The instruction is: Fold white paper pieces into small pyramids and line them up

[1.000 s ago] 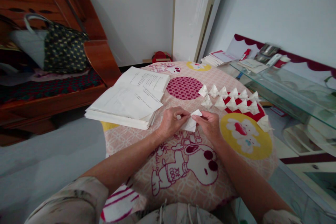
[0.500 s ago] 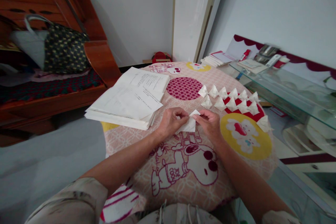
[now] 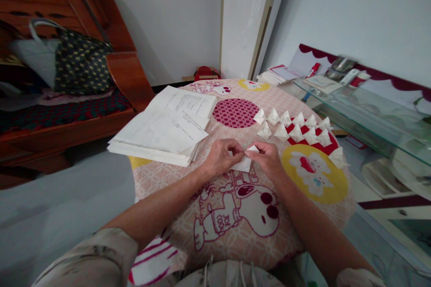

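The left hand (image 3: 222, 158) and right hand (image 3: 267, 156) pinch a small white paper (image 3: 241, 166) between them, over the middle of a round, cloth-covered table (image 3: 151, 181); uneven pulling could skew or tear it. Folded paper shapes (image 3: 296, 133) stand in rows to the far right, an open book (image 3: 151, 132) lies left.

White paper (image 3: 243, 166) between the fingers (image 3: 263, 148)

A small folded white paper (image 3: 242, 165) is pinched, part-hidden.

There are two hands (image 3: 218, 158), one held paper (image 3: 241, 166), twelve folded papers (image 3: 296, 133)
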The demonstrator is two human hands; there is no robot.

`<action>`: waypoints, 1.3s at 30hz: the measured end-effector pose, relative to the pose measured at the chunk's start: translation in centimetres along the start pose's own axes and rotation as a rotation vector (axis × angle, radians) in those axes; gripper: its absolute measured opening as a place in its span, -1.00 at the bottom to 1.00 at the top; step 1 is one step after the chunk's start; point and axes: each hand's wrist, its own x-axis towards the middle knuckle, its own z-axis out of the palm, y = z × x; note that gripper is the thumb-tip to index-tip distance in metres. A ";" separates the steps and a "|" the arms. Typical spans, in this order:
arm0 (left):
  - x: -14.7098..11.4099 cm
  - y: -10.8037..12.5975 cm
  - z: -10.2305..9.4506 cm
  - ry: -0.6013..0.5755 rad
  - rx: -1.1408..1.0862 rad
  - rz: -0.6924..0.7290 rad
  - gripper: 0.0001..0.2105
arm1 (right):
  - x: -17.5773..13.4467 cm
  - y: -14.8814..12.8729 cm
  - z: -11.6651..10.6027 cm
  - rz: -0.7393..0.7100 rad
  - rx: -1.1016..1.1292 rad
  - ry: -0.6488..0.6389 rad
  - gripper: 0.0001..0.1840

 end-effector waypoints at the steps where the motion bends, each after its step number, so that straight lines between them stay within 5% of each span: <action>1: 0.0 0.1 0.0 -0.007 -0.009 -0.007 -0.91 | 0.0 0.0 0.0 -0.002 0.005 0.007 -0.75; 14: 0.2 0.4 -0.1 -0.041 -0.093 -0.032 -0.91 | 0.0 0.3 0.3 -0.025 0.069 0.141 -0.87; 23: 0.3 0.0 -0.6 -0.056 -0.127 -0.141 -0.92 | 1.0 -0.4 -2.6 -0.137 0.192 0.337 -0.88; 31: 0.4 -0.1 -0.6 -0.068 -0.150 -0.147 -0.88 | 0.3 -0.1 -0.3 0.003 0.053 0.000 -0.75; 39: 0.6 -0.2 -0.5 -0.089 -0.131 -0.109 -0.87 | 0.2 0.1 -0.4 -0.045 -0.033 0.031 -0.73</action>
